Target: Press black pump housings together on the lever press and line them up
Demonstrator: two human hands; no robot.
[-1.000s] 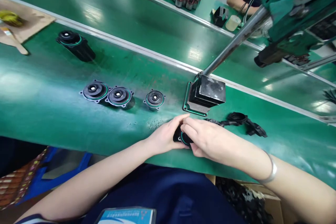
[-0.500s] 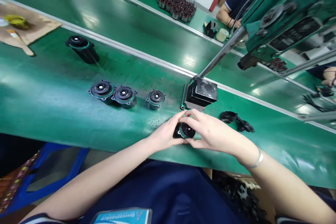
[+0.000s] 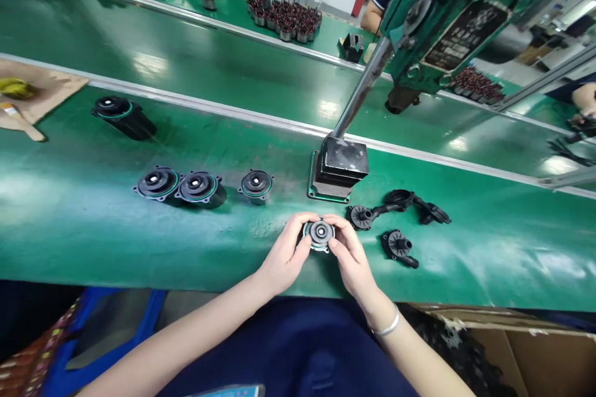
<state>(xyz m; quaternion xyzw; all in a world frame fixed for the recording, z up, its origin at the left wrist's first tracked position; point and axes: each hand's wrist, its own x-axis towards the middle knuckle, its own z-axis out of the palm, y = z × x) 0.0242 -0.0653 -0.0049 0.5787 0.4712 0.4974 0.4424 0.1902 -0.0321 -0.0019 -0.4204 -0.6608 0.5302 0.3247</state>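
Note:
Between my two hands is a black pump motor housing (image 3: 321, 233) with a round stepped top, a pale centre and a green sealing ring. My left hand (image 3: 289, 252) grips its left side, thumb on the near rim. Around the right side curls my right hand (image 3: 350, 254), its thumb also at the rim. The lower part of the housing is hidden by my fingers. Just right of my right hand lies a black pump cover (image 3: 361, 217) with a spout; another pump cover (image 3: 398, 245) lies farther right.
Similar housings stand to the left: a single one (image 3: 256, 185), a touching pair (image 3: 198, 186) and a taller one (image 3: 123, 116). Beyond my hands is a press base (image 3: 342, 161) with a steel column (image 3: 363, 90). Co-workers sit across the bench near copper-wound parts (image 3: 288, 18).
The housing top now faces up more fully, and my right hand has shifted from over it to its right side. Two pump covers formerly hidden by my right arm now show. The view has shifted.

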